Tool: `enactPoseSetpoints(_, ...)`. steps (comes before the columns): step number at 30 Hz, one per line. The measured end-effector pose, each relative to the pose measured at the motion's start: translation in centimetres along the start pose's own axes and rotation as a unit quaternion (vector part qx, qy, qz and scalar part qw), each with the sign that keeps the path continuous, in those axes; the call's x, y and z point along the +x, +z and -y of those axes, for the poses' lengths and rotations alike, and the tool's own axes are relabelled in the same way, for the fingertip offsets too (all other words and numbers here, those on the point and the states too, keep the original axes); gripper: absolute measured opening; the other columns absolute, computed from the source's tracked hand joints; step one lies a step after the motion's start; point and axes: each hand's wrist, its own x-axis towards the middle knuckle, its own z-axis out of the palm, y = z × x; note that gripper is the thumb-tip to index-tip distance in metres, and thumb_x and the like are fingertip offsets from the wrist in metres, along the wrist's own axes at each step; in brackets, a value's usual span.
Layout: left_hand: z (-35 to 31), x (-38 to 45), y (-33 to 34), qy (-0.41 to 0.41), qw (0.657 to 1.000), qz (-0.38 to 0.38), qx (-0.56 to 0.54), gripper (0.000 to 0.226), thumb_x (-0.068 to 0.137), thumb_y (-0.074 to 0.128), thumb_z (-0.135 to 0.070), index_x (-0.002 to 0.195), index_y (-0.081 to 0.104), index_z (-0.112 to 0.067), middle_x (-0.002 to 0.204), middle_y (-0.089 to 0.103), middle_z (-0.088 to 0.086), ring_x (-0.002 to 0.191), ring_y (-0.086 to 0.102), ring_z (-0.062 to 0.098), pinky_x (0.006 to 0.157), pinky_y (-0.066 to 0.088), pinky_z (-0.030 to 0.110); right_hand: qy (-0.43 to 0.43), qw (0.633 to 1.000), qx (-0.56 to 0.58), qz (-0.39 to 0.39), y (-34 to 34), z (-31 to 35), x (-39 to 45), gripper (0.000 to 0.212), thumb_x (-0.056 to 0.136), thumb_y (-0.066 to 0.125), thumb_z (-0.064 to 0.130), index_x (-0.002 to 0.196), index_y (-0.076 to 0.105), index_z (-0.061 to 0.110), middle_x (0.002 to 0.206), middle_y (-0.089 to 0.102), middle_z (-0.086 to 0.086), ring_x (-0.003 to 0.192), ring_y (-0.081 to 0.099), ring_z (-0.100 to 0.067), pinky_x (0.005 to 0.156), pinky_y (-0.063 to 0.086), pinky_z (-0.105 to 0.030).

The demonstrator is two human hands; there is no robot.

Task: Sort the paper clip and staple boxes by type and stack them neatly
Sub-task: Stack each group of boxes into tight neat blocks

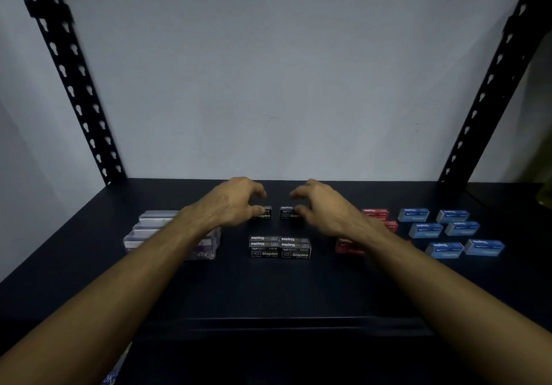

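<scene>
My left hand [231, 205] curls over a small black cardboard box [263, 213] printed "Staples" in white, thumb and fingers arched around its left end; whether they grip it I cannot tell. My right hand [321, 207] arches the same way over a second black "Staples" box [289, 212] just beside the first, with a narrow gap between the two. Nearer me sits a tidy block of black staple boxes [280, 247], two high and two wide, each reading "Staples" beside a "10" mark. Clear plastic paper clip boxes with purple labels [155, 224] lie behind my left forearm, their print unreadable. Red boxes [375, 214] are partly hidden by my right wrist; blue boxes [445, 229], blurred, spread further right on the dark shelf [283, 289].
</scene>
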Motion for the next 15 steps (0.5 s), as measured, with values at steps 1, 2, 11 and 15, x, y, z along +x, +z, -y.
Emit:
enactPoseSetpoints(1,0.1,0.4,0.3,-0.003,1.000,0.009,0.012,0.038,0.090,0.066,-0.039,0.125,0.062,-0.025,0.127,0.063,-0.003,0.114,0.059,0.016,0.097,0.049,0.038,0.003,1.000,-0.009,0.008,0.3,0.0,0.4,0.038,0.097,0.056,0.023,0.135,0.057,0.019,0.135,0.051,-0.005,0.122,0.054,-0.025,0.104,0.042,-0.035)
enactPoseSetpoints(2,0.2,0.8,0.5,-0.007,1.000,0.019,0.022,0.037,0.090,0.067,-0.037,0.124,0.062,-0.025,0.127,0.063,-0.003,0.114,0.059,0.017,0.098,0.049,0.038,0.004,1.000,-0.018,0.015,0.5,0.0,0.8,0.038,0.097,0.055,0.021,0.135,0.057,0.019,0.137,0.051,-0.006,0.123,0.054,-0.026,0.105,0.042,-0.037)
enactPoseSetpoints(11,0.8,2.1,1.7,-0.002,0.999,0.045,-0.024,0.012,0.091,0.066,-0.027,0.101,0.071,-0.025,0.103,0.070,-0.003,0.095,0.064,0.014,0.087,0.054,0.035,0.009,0.998,-0.012,0.057,1.4,-0.1,2.4,0.026,0.095,0.052,0.014,0.114,0.069,0.018,0.113,0.071,-0.003,0.104,0.065,-0.024,0.089,0.052,-0.036)
enactPoseSetpoints(15,0.3,2.2,2.0,0.006,0.998,0.044,-0.033,0.012,0.091,0.066,-0.025,0.102,0.071,-0.023,0.099,0.070,-0.004,0.092,0.064,0.014,0.080,0.051,0.029,0.002,0.998,0.011,0.060,1.5,0.1,2.3,0.024,0.094,0.053,0.014,0.109,0.071,0.019,0.106,0.072,-0.003,0.099,0.065,-0.023,0.088,0.053,-0.038)
